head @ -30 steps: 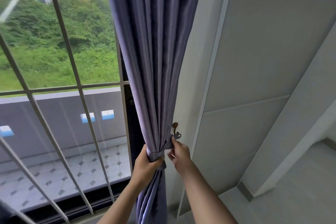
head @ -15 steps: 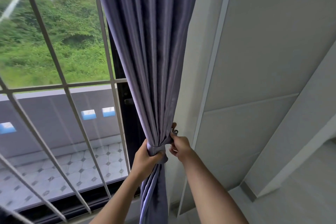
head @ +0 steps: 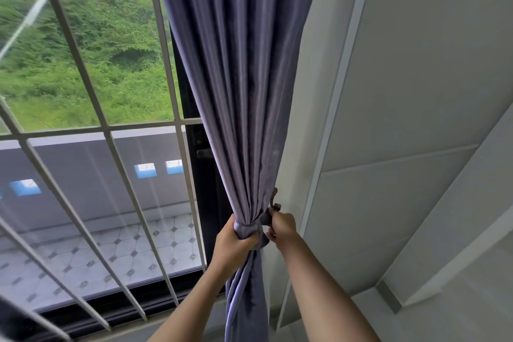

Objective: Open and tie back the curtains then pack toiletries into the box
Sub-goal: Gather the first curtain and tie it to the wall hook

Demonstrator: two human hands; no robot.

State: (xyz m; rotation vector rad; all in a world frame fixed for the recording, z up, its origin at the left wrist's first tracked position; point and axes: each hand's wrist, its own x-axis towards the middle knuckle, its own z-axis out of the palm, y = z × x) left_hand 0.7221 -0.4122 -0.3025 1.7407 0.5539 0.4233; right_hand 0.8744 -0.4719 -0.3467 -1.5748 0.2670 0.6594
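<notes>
While left hand (head: 236, 244) grips curtain (head: 244, 91), right hand (head: 281, 226) pinches tieback (head: 245, 229).

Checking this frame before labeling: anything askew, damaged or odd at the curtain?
Nothing stands out. The curtain hangs gathered and intact, cinched by its tie-back. The left hand grips the bundle; the right hand pinches the tie-back end just below the wall hook. Window bars look straight.

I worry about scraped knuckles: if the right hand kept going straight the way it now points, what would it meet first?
Probably the dark wall hook, just above and beyond the right hand, which pinches the tieback around the purple curtain. The pale wall lies behind it; depth is uncertain.
</notes>
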